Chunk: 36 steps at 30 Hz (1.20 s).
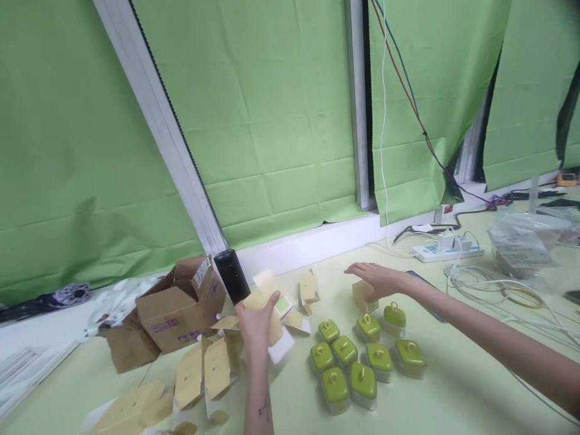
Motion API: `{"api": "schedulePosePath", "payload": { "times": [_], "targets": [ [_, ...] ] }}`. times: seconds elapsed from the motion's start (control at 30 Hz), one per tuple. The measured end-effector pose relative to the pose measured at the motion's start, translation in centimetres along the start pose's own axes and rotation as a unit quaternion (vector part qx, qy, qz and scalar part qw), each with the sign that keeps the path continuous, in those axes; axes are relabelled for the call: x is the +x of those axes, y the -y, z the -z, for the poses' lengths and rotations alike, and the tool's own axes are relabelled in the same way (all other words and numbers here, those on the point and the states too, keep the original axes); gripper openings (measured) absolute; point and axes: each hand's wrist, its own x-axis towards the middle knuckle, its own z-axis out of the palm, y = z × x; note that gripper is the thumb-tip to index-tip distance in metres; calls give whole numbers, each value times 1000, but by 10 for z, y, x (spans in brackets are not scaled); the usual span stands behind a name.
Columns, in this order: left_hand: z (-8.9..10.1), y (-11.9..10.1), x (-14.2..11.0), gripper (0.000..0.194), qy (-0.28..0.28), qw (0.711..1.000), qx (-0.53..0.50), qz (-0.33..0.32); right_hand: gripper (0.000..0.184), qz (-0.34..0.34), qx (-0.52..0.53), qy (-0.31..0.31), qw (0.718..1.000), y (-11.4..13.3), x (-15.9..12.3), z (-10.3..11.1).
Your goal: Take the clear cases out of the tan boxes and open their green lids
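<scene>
My left hand [257, 321] is closed on a small cream-and-white folding carton [281, 344], its flaps spread out above and beside the thumb. Further right, my right hand [372, 279] reaches over a small beige box [362, 295] standing on the table. Its fingers stretch out past the box, and whether the thumb grips it is hidden. Just in front of that box are several small clear containers with green lids and loop handles, such as one green-lidded container [345, 350]. A further folded carton [309, 287] stands between my hands, nearer the wall.
Several opened beige cartons [216, 365] lie left of my left arm. Behind them are a brown cardboard box [181, 305] and a black cylinder [232, 277]. A power strip [446, 251], tangled white cables [480, 290] and a plastic bag [521, 241] occupy the right side.
</scene>
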Motion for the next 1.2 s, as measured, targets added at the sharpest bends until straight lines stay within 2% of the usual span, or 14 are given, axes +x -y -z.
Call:
{"api": "schedulePosePath", "payload": {
  "times": [0.07, 0.13, 0.2, 0.27, 0.3, 0.37, 0.4, 0.43, 0.5, 0.63, 0.77, 0.9, 1.03, 1.2],
  "targets": [
    [16, 5, 9, 80, -40, 994, 100, -23, 51, -17, 13, 54, 998, -11, -2, -6],
    [22, 7, 10, 90, -73, 985, 148, -39, 48, -29, 27, 82, 996, -15, -4, -8],
    [19, 5, 5, 102, -113, 972, 189, -84, 47, -32, 41, 77, 996, -11, -5, -3],
    [7, 0, -7, 104, -92, 956, 219, -172, 47, -25, 56, 47, 997, 1, -5, 7],
    [-1, -3, -14, 102, -40, 946, 226, -227, 47, -19, 65, 28, 997, 10, -4, 13],
    [-18, -8, -33, 96, 145, 918, 195, -312, 48, -9, 86, -7, 996, 28, -2, 24],
    [-26, -10, -42, 99, 250, 896, 169, -325, 48, -5, 97, -25, 995, 37, 0, 28],
    [-33, -11, -51, 94, 319, 876, 142, -333, 48, -5, 105, -43, 993, 46, 1, 30],
    [-41, -12, -62, 80, 365, 859, 109, -341, 42, -14, 114, -87, 990, 59, 2, 32],
    [-40, -10, -60, 66, 317, 871, 154, -343, 28, -34, 130, -142, 981, 73, -3, 33],
    [-34, -7, -51, 49, 306, 840, 237, -381, 16, -32, 167, -96, 981, 78, -6, 39],
    [-37, -9, -57, 40, 317, 815, 266, -407, 18, -45, 172, -61, 982, 80, 3, 38],
    [-44, -8, -63, 43, 339, 790, 288, -423, 3, -60, 208, -53, 975, 76, 13, 21],
    [-46, 1, -56, 59, 344, 793, 296, -407, 13, -92, 336, -55, 936, 58, 14, -1]
  ]
}}
